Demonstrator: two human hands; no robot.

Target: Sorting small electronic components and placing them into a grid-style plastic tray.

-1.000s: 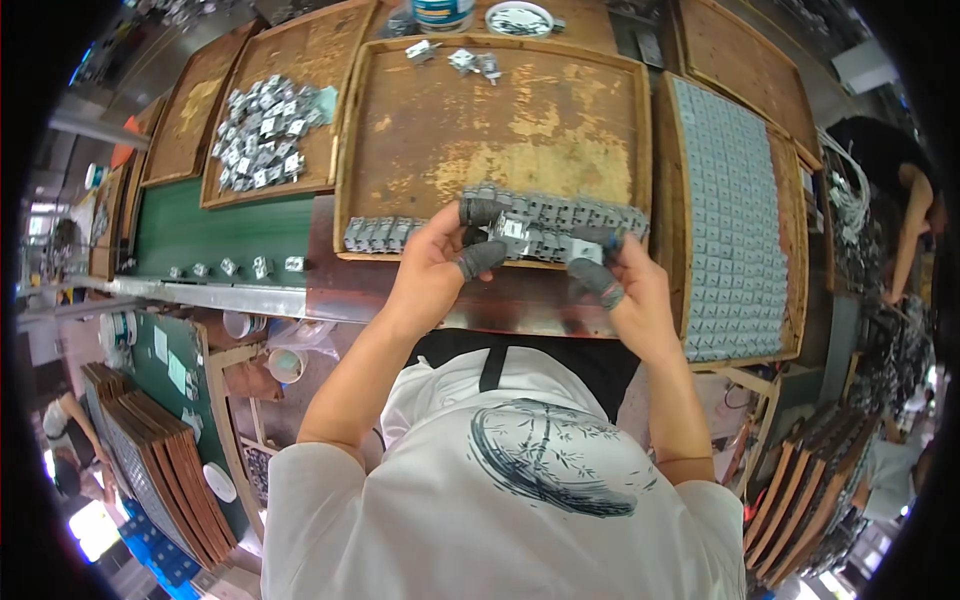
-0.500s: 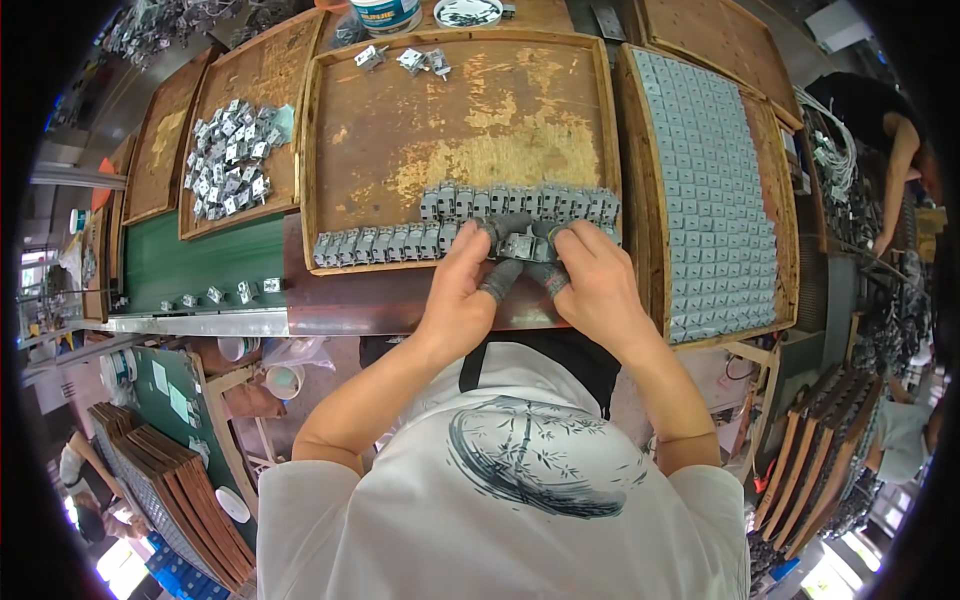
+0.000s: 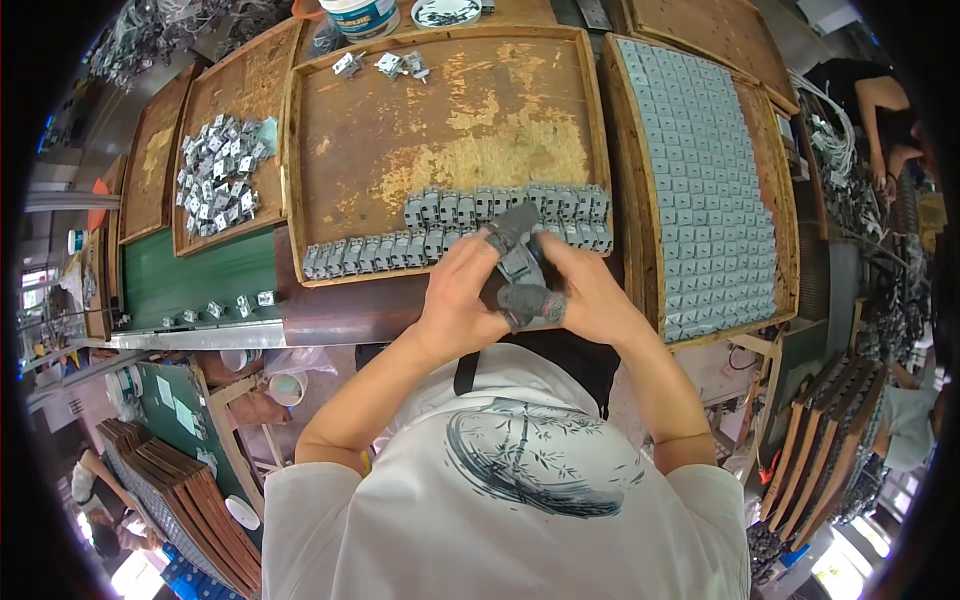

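Head view: left hand (image 3: 462, 290) and right hand (image 3: 585, 290) both pinch one small grey part (image 3: 522, 265) at tray (image 3: 310, 130) front edge, 6 o'clock of the part rows (image 3: 455, 228); likely light, rigid, grip its sides.
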